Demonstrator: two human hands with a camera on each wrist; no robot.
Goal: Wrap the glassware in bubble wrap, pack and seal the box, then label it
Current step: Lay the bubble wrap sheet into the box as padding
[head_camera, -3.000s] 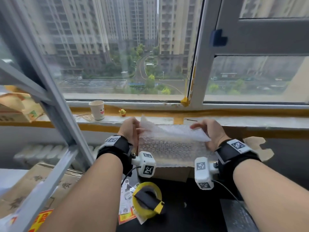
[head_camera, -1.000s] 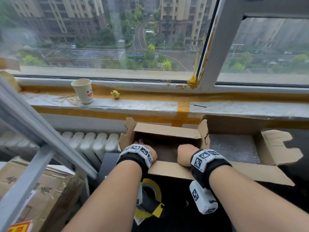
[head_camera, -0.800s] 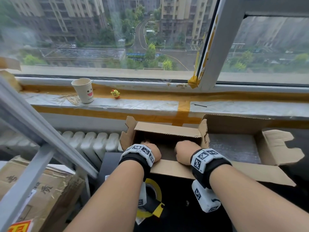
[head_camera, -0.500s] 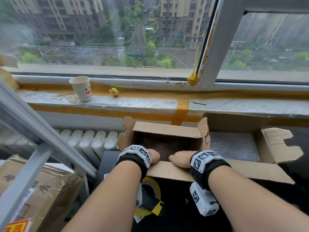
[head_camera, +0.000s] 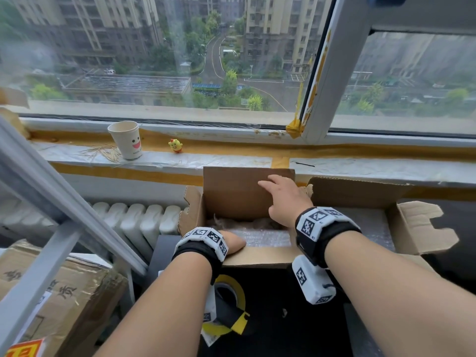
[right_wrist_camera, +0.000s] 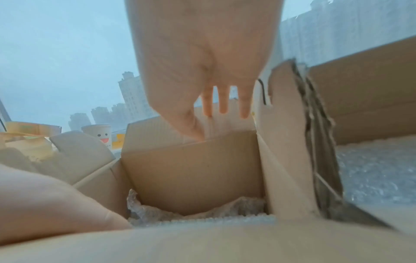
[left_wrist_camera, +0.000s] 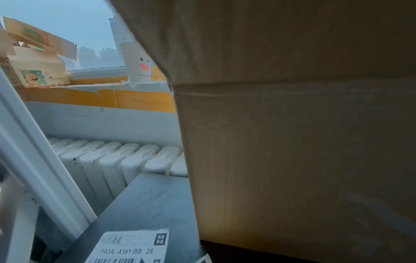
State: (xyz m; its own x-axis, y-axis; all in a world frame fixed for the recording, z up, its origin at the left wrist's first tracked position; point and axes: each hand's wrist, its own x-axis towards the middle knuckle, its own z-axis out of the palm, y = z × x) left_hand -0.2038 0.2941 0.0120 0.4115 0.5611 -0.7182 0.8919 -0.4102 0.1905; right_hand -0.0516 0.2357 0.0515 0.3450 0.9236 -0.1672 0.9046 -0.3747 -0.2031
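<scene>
Paper cup (head_camera: 126,140) on the sill at left. Left hand (head_camera: 231,245) rests on the near rim of the cardboard box (head_camera: 260,257); its grip is hidden, can't tell. Bubble wrap (head_camera: 260,234) lies inside the box. Right hand (head_camera: 286,199), fingers extended and holding nothing, touches the upright far flap (head_camera: 231,191). Second open box (head_camera: 360,194) just right.

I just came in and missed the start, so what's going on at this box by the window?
A person is packing a small cardboard box on a dark table. A bubble-wrapped bundle already lies inside. The right hand reaches with straight fingers to the raised far flap, apparently to fold it shut, while the left hand rests at the box's near edge. The yellow tape roll lies unused in front, so sealing and labelling remain.
</scene>
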